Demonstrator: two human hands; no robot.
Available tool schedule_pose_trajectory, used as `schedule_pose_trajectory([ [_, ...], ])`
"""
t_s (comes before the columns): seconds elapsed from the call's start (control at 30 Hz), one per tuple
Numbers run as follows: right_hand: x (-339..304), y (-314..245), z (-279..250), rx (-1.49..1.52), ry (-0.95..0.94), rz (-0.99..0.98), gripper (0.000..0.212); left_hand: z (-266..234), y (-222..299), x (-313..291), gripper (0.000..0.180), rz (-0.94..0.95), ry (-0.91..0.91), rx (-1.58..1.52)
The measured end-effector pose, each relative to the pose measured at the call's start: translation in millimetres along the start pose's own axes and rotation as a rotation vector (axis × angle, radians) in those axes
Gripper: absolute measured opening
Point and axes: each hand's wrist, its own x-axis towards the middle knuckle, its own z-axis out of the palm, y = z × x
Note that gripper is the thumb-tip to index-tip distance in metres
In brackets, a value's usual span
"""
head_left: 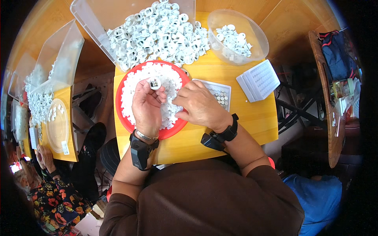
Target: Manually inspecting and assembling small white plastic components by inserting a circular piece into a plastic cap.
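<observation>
Over a red round tray [119, 103] heaped with small white plastic pieces [132, 80], my left hand [147, 104] is turned palm up. Between its thumb and fingers it holds a round white plastic part [155, 83] with a dark square opening and small metal-looking spots. My right hand [199, 103] is beside it at the tray's right side, palm down with fingers curled together. Whatever its fingertips hold, if anything, is hidden. Just beyond that hand lies a white shallow box [211, 85] with several small round silvery discs [221, 96].
A clear bin [94, 31] tipped at the back spills white round parts [157, 35] onto the yellow table [252, 126]. To the right stand a clear tub [258, 43] and stacked white gridded trays [258, 80]. At left, another person's hands [45, 157] are near a second table.
</observation>
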Motion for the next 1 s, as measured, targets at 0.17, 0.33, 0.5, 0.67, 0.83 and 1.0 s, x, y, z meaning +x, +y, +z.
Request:
schedule_pose_trajectory([
  [0.17,3,1,11,-0.057,0.025,-0.005,0.011,-2,-1,0,0.020,0.005,0.008,0.031],
  [0.33,2,5,15,0.030,0.084,0.025,0.008,-1,-1,1,0.019,0.009,0.000,0.039],
  [0.5,4,7,15,0.164,0.193,0.083,0.007,-3,0,1,0.019,-0.003,-0.038,0.020],
  [0.67,1,14,14,0.684,0.300,0.428,0.015,1,-1,-2,0.018,-0.043,-0.053,0.022],
  [0.83,2,18,10,0.923,0.336,0.498,0.021,8,-3,-7,0.018,-0.113,-0.098,0.071],
  [1.0,4,18,13,0.932,0.374,0.503,0.022,8,-4,-8,0.017,-0.139,-0.202,0.113],
])
